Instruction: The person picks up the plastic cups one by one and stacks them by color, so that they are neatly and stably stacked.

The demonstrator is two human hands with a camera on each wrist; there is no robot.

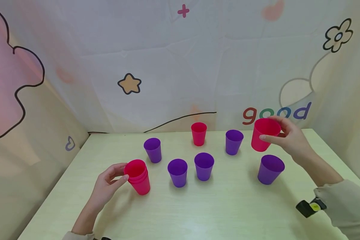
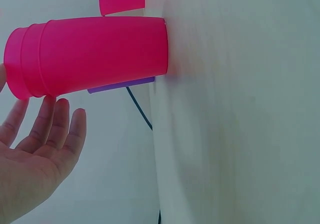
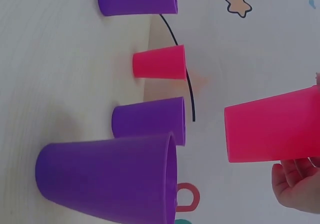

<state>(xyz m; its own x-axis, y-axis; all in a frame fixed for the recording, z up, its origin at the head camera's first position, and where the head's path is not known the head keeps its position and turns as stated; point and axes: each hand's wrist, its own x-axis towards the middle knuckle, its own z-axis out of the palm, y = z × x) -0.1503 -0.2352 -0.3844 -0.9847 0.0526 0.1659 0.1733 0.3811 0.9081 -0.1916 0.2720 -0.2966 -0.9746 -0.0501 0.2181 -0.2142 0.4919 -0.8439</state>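
Observation:
A stack of pink cups stands on the pale table at the front left. My left hand sits beside its rim, fingers straight, thumb against the stack. At the right my right hand grips a single pink cup by the rim and holds it slightly tilted in the air. Below it stands a purple cup. Another pink cup stands alone at the back centre.
Several purple cups stand upright across the table: one at the back left, two in the middle, one at the back right. A printed cloth wall closes the back and sides.

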